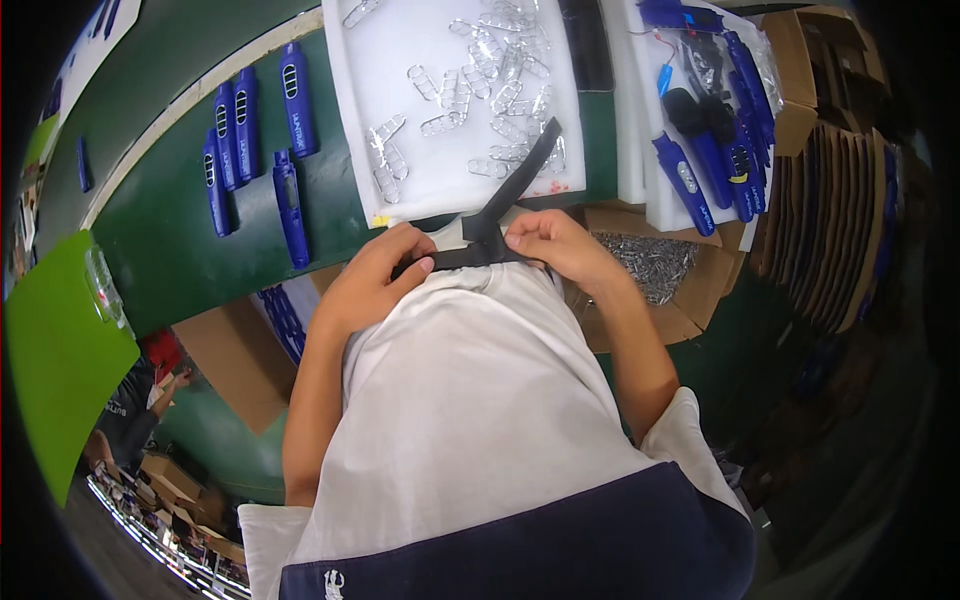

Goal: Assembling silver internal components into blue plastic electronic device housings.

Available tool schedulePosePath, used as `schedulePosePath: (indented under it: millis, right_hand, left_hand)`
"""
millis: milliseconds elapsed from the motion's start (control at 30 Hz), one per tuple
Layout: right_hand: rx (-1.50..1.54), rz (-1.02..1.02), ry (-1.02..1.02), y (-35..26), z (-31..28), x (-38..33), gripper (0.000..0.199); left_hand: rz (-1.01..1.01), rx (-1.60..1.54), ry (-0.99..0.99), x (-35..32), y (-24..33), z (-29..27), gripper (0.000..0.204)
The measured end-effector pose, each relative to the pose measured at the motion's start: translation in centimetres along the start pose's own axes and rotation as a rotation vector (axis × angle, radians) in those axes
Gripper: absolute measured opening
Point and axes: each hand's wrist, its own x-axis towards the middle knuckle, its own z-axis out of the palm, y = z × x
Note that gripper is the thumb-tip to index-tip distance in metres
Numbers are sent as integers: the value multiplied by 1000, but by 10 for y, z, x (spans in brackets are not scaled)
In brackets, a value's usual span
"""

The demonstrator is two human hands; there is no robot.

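A black strap (518, 182) runs along the front of my white shirt at waist height. Its loose end sticks out away from me, over the near edge of a white foam tray (385, 95). My left hand (385, 270) is closed on the strap's left part, thumb along it. On the other side, my right hand (560, 243) pinches the strap beside a dark lump where it folds or crosses. Whether that lump is a knot or a buckle I cannot tell. Clear oval link-shaped pieces (480, 55) lie scattered in the tray.
Several blue handheld casings (296, 100) lie on the green table (165, 255) at left. More blue casings (683, 185) and wires sit on white foam at right. Below them is a cardboard box (690, 315) of small metal parts. Cardboard dividers (825, 225) stand far right. Another person (135, 410) is at lower left.
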Motion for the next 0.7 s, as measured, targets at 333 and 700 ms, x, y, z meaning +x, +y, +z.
schedulePosePath:
  millis: [333,700]
  right_hand:
    - [-120,-61,93,-10,15,-3,26]
    - [-85,-167,256,20,33,9,39]
  left_hand:
    - [272,346,-89,35,39,17,30]
    - [195,233,-100,30,39,18,33]
